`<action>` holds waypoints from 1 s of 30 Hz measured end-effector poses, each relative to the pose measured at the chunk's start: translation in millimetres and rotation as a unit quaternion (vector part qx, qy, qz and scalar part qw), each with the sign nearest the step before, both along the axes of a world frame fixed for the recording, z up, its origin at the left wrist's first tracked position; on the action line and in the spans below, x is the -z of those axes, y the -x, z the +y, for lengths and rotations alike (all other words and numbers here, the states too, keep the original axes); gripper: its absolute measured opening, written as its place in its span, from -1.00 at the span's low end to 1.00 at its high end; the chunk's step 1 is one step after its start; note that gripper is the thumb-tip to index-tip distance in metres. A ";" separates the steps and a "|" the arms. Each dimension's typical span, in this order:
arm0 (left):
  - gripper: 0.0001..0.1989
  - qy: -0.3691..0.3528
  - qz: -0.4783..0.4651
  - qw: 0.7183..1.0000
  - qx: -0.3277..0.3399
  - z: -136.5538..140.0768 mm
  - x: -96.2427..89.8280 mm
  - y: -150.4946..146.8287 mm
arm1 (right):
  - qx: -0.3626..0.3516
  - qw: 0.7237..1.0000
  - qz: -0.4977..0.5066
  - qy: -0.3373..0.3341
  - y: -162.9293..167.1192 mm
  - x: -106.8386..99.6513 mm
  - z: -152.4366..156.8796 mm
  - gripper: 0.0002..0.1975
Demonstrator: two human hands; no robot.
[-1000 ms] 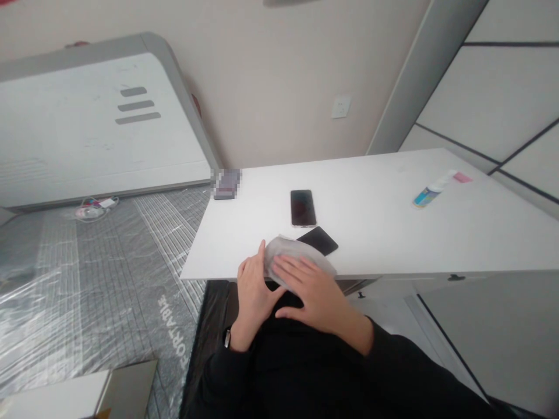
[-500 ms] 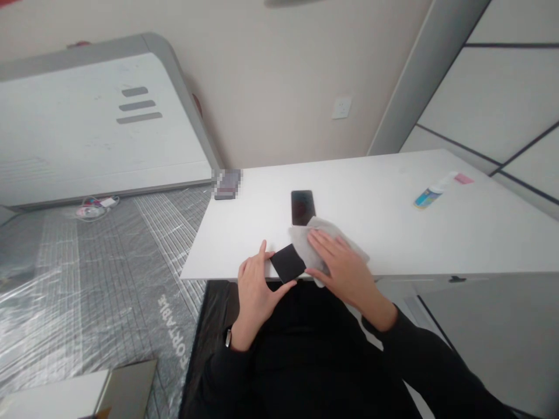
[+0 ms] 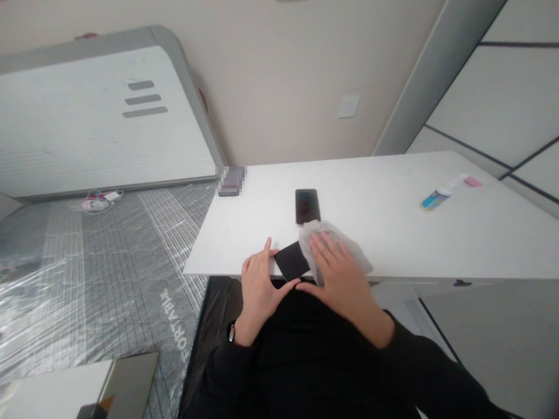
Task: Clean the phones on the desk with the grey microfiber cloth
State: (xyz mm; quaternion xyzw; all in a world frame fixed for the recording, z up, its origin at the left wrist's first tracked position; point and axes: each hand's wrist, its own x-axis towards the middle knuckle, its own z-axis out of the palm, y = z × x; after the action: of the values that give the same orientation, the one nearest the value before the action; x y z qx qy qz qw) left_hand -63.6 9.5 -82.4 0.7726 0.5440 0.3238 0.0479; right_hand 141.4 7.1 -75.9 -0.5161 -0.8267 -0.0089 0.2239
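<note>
A flat black square piece (image 3: 292,261) lies at the front edge of the white table. My left hand (image 3: 261,286) steadies it from the left, fingers at its upper left corner and thumb along its lower edge. Under my right hand (image 3: 338,273) is a light grey cloth (image 3: 356,250), which overlaps the square's right side. The right fingers lie over the cloth, while that thumb reaches towards the left thumb. Just beyond, a dark-screened phone (image 3: 307,205) rests on the table, its lower edge close to the cloth.
On the white table (image 3: 393,233), a spray bottle (image 3: 437,198) lies at the right beside a pink item (image 3: 472,181). A pixelated object (image 3: 231,181) sits at the back left corner. A whiteboard (image 3: 87,128) stands left, above the plastic-covered floor.
My right hand and the cloth have shifted slightly over the black square, with the right thumb now down near the left thumb. The left hand keeps its hold. The whole view has moved a little.
</note>
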 end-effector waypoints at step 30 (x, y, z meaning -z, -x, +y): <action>0.06 0.018 0.005 1.000 -0.001 -0.3 0.9 2.4 | -0.120 0.993 -0.006 0.023 8.7 -0.5 -2.2 -0.11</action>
State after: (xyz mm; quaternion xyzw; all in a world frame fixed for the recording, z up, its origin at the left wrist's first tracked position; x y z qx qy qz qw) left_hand -66.0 9.2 -83.3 0.7726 0.5509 0.3099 0.0589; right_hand 132.6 5.0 -75.4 -0.4186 -0.8838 0.0339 0.2061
